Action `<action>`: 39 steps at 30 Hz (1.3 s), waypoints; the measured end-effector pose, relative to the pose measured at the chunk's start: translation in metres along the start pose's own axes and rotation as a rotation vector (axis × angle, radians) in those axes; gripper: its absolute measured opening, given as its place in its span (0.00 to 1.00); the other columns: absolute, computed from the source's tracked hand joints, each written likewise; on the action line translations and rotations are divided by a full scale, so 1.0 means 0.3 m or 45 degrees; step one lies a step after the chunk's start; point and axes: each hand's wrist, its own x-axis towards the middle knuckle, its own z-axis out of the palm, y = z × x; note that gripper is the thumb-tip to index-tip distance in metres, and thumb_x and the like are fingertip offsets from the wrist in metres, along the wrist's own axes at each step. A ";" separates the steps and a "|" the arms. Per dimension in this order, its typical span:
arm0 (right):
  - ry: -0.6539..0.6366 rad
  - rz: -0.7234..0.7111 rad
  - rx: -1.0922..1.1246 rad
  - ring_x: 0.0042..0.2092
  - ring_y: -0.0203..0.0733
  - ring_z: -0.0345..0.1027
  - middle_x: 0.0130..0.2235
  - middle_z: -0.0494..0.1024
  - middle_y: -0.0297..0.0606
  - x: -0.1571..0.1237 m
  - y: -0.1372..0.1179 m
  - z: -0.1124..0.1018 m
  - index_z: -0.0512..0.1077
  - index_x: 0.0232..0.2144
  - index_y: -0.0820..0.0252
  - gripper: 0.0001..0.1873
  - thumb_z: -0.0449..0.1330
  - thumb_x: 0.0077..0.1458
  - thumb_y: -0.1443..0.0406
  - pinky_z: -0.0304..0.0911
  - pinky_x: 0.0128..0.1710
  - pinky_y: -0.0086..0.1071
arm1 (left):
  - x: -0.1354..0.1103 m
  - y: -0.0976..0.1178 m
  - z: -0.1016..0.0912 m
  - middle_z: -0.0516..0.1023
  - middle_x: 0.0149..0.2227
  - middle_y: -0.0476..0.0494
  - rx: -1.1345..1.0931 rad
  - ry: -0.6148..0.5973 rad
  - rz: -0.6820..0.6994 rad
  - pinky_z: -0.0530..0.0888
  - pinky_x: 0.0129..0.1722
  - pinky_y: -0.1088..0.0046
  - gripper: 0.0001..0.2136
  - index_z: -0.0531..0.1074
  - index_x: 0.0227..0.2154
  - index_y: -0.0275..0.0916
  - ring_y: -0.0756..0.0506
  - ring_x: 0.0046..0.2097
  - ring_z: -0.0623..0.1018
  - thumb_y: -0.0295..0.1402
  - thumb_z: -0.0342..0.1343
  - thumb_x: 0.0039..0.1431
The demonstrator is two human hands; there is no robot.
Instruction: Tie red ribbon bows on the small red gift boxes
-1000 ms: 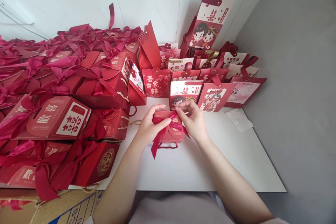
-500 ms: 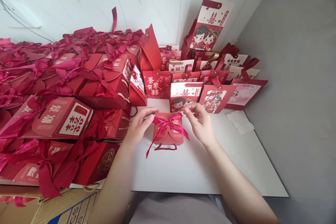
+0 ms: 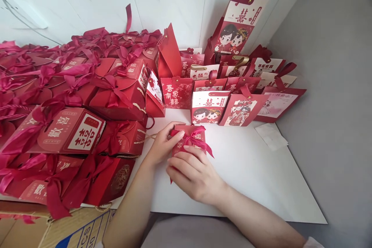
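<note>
A small red gift box lies on the white table in front of me, with a crimson ribbon bow tied across its top. My left hand is at the box's left side, its thumb and fingers closed on the ribbon's left loop. Over the near part of the box my right hand reaches with curled fingers, close below the knot. One ribbon tail shows under that hand, but whether the fingertips pinch it is hidden. The other tail hangs free at the right.
Stacked red boxes with bows fill the left side. Upright red and white gift bags stand behind the box. A white paper lies at the right, near the grey wall. An open cardboard carton sits at lower left.
Both hands were spread on either side of the box. My left hand has closed on the ribbon, and my right hand has swung inward and down over the box's near side.
</note>
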 end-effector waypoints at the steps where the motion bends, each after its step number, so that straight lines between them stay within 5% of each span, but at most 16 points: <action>1: 0.031 0.008 0.030 0.41 0.39 0.74 0.38 0.83 0.35 -0.003 0.002 -0.006 0.78 0.38 0.60 0.08 0.59 0.62 0.73 0.65 0.58 0.39 | 0.000 -0.003 0.006 0.78 0.50 0.44 0.004 0.019 0.012 0.72 0.54 0.68 0.16 0.72 0.51 0.40 0.41 0.53 0.76 0.43 0.53 0.66; 7: 0.077 0.075 0.135 0.35 0.37 0.78 0.36 0.85 0.34 -0.036 0.033 -0.037 0.76 0.47 0.58 0.12 0.62 0.61 0.73 0.76 0.48 0.37 | 0.009 -0.027 0.030 0.79 0.45 0.45 0.090 0.096 0.032 0.72 0.51 0.69 0.13 0.73 0.46 0.40 0.42 0.48 0.78 0.40 0.51 0.66; 12: 0.023 0.065 0.224 0.33 0.38 0.77 0.33 0.84 0.36 -0.037 0.048 -0.038 0.77 0.43 0.61 0.08 0.63 0.61 0.72 0.77 0.44 0.35 | 0.014 -0.032 0.032 0.80 0.43 0.46 0.085 0.125 -0.006 0.73 0.47 0.69 0.12 0.74 0.45 0.40 0.43 0.45 0.78 0.40 0.52 0.65; 18: -0.085 -0.089 0.117 0.21 0.35 0.65 0.19 0.73 0.29 -0.014 0.065 -0.069 0.78 0.36 0.61 0.04 0.63 0.63 0.67 0.64 0.22 0.32 | 0.011 -0.026 0.041 0.80 0.45 0.46 -0.015 0.133 -0.023 0.73 0.49 0.68 0.13 0.74 0.47 0.41 0.42 0.47 0.78 0.40 0.53 0.65; 22: -0.091 -0.027 0.154 0.23 0.36 0.68 0.23 0.77 0.32 -0.027 0.098 -0.110 0.78 0.38 0.57 0.04 0.64 0.62 0.64 0.62 0.22 0.33 | 0.018 -0.015 0.032 0.80 0.45 0.46 -0.050 0.158 -0.040 0.73 0.48 0.69 0.13 0.74 0.45 0.41 0.42 0.48 0.77 0.43 0.54 0.63; 26: -0.014 0.245 0.124 0.24 0.37 0.69 0.27 0.81 0.33 -0.048 0.171 -0.177 0.78 0.39 0.55 0.04 0.62 0.62 0.67 0.63 0.25 0.34 | 0.032 0.001 0.023 0.79 0.46 0.43 -0.053 0.174 -0.052 0.72 0.50 0.68 0.17 0.75 0.44 0.40 0.42 0.49 0.77 0.47 0.54 0.63; 32: -0.199 1.095 0.315 0.30 0.40 0.70 0.30 0.79 0.36 -0.048 0.258 -0.231 0.76 0.31 0.55 0.17 0.56 0.66 0.52 0.63 0.29 0.34 | 0.037 0.030 0.034 0.79 0.49 0.44 -0.039 0.060 -0.129 0.75 0.49 0.65 0.20 0.74 0.48 0.42 0.39 0.49 0.79 0.46 0.64 0.56; 36: -0.458 1.184 0.616 0.36 0.41 0.70 0.34 0.78 0.35 -0.044 0.276 -0.220 0.73 0.30 0.55 0.19 0.56 0.65 0.49 0.64 0.34 0.34 | 0.035 0.032 0.040 0.80 0.47 0.45 -0.002 0.047 -0.140 0.75 0.48 0.65 0.21 0.73 0.48 0.43 0.39 0.49 0.80 0.44 0.66 0.54; 39: -0.485 1.227 0.823 0.35 0.40 0.68 0.32 0.76 0.34 -0.047 0.280 -0.210 0.72 0.29 0.56 0.18 0.61 0.62 0.50 0.64 0.35 0.34 | 0.035 0.026 0.040 0.80 0.46 0.46 0.030 0.059 -0.163 0.76 0.47 0.64 0.20 0.73 0.48 0.44 0.40 0.47 0.80 0.43 0.66 0.54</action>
